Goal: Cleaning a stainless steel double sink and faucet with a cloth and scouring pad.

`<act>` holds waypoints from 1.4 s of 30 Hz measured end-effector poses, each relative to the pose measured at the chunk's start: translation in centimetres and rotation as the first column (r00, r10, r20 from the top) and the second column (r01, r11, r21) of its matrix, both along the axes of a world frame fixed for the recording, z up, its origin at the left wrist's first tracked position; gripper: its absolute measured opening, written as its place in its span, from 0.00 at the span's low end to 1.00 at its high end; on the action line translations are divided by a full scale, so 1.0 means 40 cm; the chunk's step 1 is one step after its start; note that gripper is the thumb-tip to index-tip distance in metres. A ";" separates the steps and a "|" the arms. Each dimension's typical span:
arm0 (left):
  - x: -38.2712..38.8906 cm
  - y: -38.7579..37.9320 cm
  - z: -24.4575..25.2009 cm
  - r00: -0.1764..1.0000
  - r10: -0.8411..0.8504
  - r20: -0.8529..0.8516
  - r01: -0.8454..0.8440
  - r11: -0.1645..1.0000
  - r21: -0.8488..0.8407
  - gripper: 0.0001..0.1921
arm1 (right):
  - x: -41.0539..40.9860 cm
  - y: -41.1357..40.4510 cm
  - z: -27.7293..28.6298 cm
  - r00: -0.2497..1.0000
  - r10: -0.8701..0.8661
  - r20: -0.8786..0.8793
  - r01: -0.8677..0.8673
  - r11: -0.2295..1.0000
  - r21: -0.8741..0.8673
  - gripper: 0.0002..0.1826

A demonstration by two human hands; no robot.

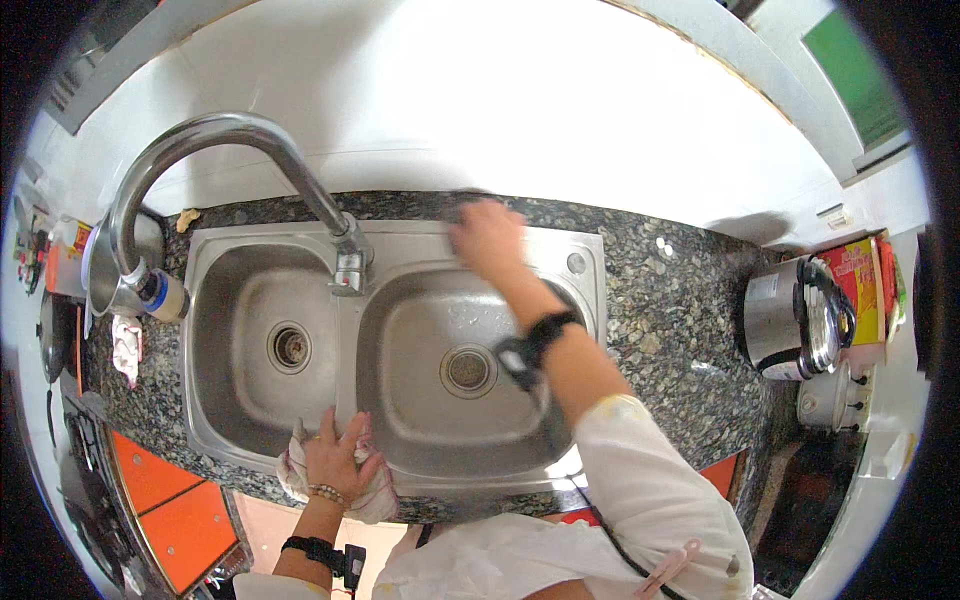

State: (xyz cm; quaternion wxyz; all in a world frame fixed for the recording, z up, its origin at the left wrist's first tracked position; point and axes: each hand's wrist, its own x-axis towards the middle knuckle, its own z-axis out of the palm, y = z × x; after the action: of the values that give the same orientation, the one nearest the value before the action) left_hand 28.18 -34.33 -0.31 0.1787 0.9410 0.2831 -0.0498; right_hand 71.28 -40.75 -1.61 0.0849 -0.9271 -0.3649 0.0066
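A double-bowl stainless steel sink (346, 360) lies before me, set in a speckled stone countertop. At its front rim, beside the divider, my left hand (334, 459) rests with spread fingers on a white cloth with reddish stripes (379, 491). Across the right bowl my right arm reaches to the back ledge. There my right hand (487, 236) is blurred by motion, its fingers bent down towards the surface. A dark blur shows at its far side; whether it holds something is hidden. Water drops dot the back of the right bowl.
A tall curved chrome faucet (217, 127) arches over the left, its filter tip (161, 295) left of the bowls. Another cloth (127, 349) and a metal pot (112, 281) stand left. An electric pressure cooker (787, 319) is on the right counter (675, 330). A cable runs along my right sleeve.
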 end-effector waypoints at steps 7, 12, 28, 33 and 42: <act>0.020 0.004 -0.005 1.000 -0.006 -0.008 0.005 0.999 -0.039 0.36 | 0.184 -0.199 -0.008 0.893 -0.368 0.259 0.404 0.909 -0.102 0.22; 0.002 -0.003 -0.011 0.999 -0.025 -0.022 0.025 0.999 0.024 0.37 | 0.008 0.111 0.013 0.998 0.007 0.070 -0.006 1.000 -0.006 0.18; 0.014 -0.006 -0.006 0.999 -0.042 0.015 0.042 0.999 0.033 0.37 | 0.222 -0.256 -0.045 0.926 -0.327 0.191 0.318 0.945 0.074 0.20; 0.000 0.001 -0.017 0.998 -0.062 0.009 0.061 0.997 0.049 0.38 | 0.052 0.052 -0.074 0.990 0.064 0.129 -0.088 0.978 0.189 0.13; 0.011 -0.011 -0.016 0.999 -0.030 0.025 0.029 0.999 0.020 0.37 | -0.042 0.187 -0.045 0.955 0.289 0.071 -0.297 0.916 0.270 0.13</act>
State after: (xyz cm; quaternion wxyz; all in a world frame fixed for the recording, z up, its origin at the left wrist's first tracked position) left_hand 28.60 -34.76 -0.94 0.1723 0.9474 0.2673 -0.0376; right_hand 69.59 -33.25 -3.41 0.2068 -0.8408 -0.4981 -0.0457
